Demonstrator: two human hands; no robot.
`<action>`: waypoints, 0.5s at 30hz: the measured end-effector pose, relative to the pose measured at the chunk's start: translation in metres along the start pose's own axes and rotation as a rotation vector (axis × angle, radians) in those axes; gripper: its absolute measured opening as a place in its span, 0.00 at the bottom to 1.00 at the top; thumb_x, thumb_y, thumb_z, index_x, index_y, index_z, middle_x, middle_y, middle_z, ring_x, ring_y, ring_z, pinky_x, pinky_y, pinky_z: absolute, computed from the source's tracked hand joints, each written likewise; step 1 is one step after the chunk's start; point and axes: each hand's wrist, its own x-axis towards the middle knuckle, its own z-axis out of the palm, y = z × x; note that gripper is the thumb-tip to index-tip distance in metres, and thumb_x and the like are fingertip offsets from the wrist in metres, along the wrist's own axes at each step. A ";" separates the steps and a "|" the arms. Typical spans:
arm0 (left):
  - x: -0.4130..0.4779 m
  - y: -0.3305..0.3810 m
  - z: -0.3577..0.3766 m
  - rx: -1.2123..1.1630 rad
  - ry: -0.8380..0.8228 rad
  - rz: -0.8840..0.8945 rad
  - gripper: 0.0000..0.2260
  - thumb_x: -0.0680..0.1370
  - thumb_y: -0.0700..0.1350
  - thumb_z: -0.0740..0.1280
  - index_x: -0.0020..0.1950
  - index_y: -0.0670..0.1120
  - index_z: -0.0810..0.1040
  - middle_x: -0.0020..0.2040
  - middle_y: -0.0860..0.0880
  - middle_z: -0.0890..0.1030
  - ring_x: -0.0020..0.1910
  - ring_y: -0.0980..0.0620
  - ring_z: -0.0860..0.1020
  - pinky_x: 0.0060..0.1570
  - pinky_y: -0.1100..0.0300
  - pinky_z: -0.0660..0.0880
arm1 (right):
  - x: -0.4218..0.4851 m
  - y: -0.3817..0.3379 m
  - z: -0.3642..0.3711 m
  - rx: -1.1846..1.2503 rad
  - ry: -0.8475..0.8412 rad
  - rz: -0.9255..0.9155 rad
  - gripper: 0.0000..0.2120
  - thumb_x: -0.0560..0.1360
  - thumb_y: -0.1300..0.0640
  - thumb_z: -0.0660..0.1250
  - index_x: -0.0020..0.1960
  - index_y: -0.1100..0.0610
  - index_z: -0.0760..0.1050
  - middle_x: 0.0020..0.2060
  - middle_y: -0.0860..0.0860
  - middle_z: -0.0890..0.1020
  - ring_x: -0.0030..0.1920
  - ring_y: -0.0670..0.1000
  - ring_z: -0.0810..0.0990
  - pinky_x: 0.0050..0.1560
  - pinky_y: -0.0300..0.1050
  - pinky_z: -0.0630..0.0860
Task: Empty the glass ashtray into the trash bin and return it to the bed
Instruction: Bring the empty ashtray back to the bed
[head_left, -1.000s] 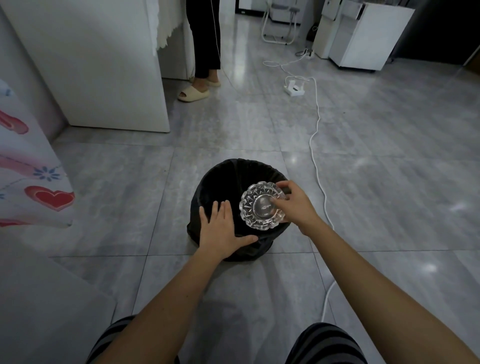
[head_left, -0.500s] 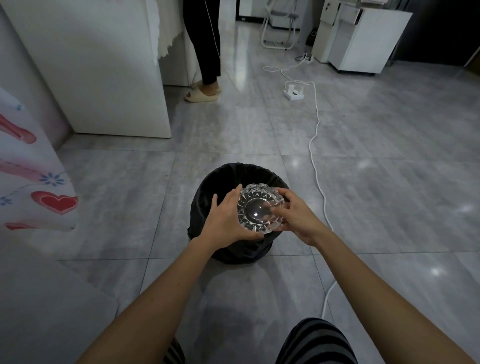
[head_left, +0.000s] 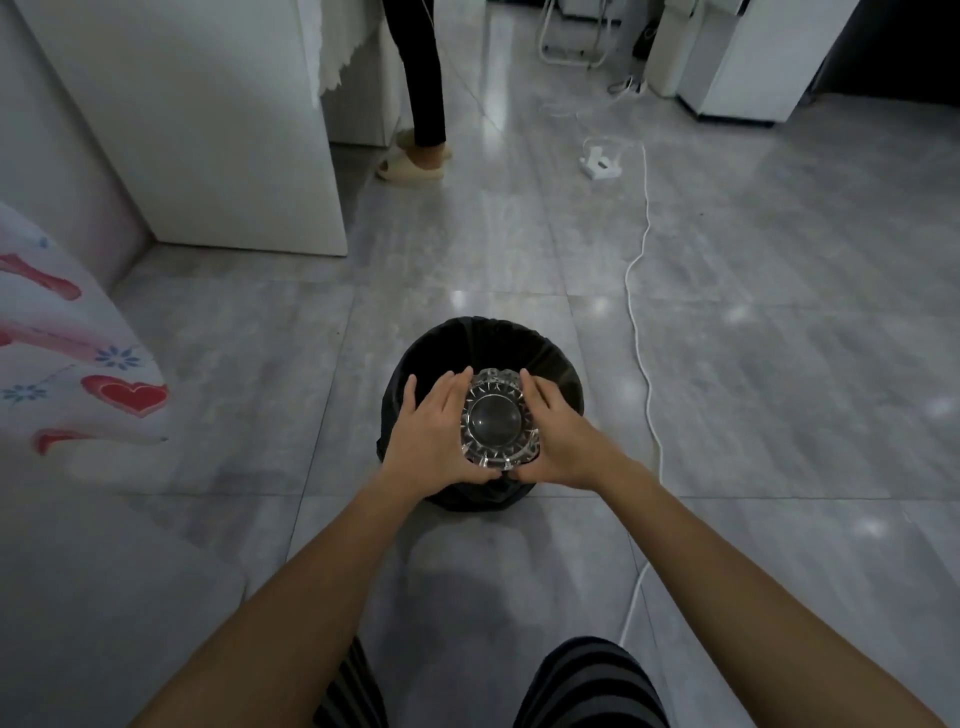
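Both hands, L (head_left: 431, 431) & R (head_left: 558, 434), hold glass ashtray (head_left: 496, 421) over trash bin (head_left: 441, 343).

This is a home, a bedroom or studio room with a grey tiled floor (head_left: 779, 364). Left of the bin (head_left: 441, 353), which stands on the tiles lined with a black bag, is the corner of a bed (head_left: 62, 364) covered in a sheet printed with red hearts and blue flowers. Beyond the bin to the left stands a white cabinet (head_left: 208, 130) with a lace cloth (head_left: 337, 57) hanging by it. A white cable (head_left: 636, 291) runs past the bin's right side to a power strip (head_left: 600, 166). Farther off, another person's leg (head_left: 426, 78) in a house slipper (head_left: 410, 169) and white units (head_left: 737, 67) are seen.
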 end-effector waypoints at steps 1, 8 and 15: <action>-0.002 0.005 -0.009 0.015 -0.033 -0.006 0.53 0.58 0.71 0.68 0.72 0.38 0.64 0.68 0.42 0.74 0.69 0.44 0.71 0.69 0.38 0.56 | -0.005 -0.005 -0.006 -0.020 -0.001 -0.001 0.60 0.64 0.47 0.78 0.78 0.60 0.38 0.76 0.56 0.52 0.72 0.56 0.65 0.69 0.48 0.70; -0.003 0.047 -0.109 -0.012 -0.160 -0.046 0.53 0.58 0.73 0.62 0.72 0.37 0.65 0.69 0.41 0.73 0.70 0.43 0.70 0.70 0.38 0.57 | -0.045 -0.059 -0.089 -0.159 -0.022 0.031 0.59 0.62 0.35 0.74 0.78 0.56 0.44 0.75 0.50 0.58 0.61 0.55 0.76 0.52 0.52 0.80; -0.003 0.086 -0.254 -0.025 -0.165 -0.091 0.52 0.59 0.74 0.61 0.70 0.36 0.66 0.67 0.40 0.75 0.67 0.42 0.73 0.68 0.39 0.56 | -0.077 -0.152 -0.204 -0.242 -0.041 -0.012 0.58 0.62 0.30 0.69 0.78 0.56 0.45 0.76 0.49 0.59 0.58 0.54 0.78 0.47 0.49 0.81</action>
